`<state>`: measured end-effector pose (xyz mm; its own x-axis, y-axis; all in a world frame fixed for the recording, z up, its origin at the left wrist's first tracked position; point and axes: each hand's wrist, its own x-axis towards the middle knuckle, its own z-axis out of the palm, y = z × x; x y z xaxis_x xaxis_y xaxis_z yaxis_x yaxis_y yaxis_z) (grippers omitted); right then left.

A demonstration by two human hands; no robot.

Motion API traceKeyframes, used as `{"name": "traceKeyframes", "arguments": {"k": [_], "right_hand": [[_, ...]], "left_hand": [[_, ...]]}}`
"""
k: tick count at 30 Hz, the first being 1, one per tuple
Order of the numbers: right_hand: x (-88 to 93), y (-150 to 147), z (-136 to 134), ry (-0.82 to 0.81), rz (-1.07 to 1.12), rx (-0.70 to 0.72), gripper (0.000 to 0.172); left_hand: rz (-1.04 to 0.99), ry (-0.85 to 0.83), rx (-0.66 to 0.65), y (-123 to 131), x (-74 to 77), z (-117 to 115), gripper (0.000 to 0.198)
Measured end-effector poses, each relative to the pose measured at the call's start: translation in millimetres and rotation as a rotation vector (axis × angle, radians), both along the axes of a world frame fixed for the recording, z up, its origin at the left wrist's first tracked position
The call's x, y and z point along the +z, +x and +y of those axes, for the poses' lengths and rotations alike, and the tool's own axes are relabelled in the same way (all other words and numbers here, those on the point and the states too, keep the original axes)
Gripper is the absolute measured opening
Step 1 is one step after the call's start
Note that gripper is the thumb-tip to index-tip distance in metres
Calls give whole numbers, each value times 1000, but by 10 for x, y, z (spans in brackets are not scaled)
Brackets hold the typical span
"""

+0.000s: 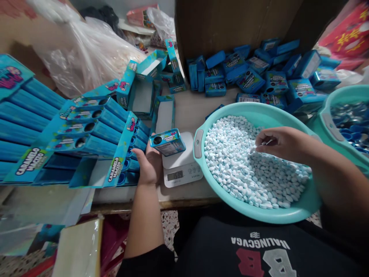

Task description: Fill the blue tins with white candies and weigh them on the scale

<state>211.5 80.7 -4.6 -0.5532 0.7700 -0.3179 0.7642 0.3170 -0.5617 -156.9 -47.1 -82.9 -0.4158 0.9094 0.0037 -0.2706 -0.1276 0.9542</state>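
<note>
My left hand (149, 165) grips a small blue candy box (167, 142) with a round hole in its top, held on a white digital scale (181, 169). My right hand (277, 142) hovers over a teal basin (198, 144) filled with white and pale-blue candies (245, 165); its fingers are pinched together on something I cannot make out. The basin rests partly on my lap and partly on the table edge.
Stacked blue display cartons of boxes (95, 130) stand at the left. A pile of small blue boxes (259, 73) lies in front of a cardboard carton at the back. A second teal basin (346, 123) sits at the right. Plastic bags (86, 50) lie behind.
</note>
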Motion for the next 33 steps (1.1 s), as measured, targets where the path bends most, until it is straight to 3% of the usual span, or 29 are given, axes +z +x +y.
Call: {"name": "traceKeyframes", "arguments": {"k": [3,9,17,22,25,29,33], "right_hand": [[-37,33,16,0,29,-29,27],[-89,65,14,7,42,-25,36],[-35,37,7,38,8,-94,33],[-64,46,12,41,2,-110,34],[-124,43,18,-26,9,-124,36],[-202,26,28,-73,59,-116,36],[-279,48,23,-64,115,-82,32]], "left_hand": [[4,-24,-1,-65,-23,-20,99],[-25,-65,-49,-143,-81,-45,81],[67,-10,27,-106,-160,-16,89],[415,124,152,-84,-188,-60,98],[596,116,241,-51,-193,-62,101],[946,107,376,-34,-78,-73,69],[1343,231,515,17,277,-247,32]]}}
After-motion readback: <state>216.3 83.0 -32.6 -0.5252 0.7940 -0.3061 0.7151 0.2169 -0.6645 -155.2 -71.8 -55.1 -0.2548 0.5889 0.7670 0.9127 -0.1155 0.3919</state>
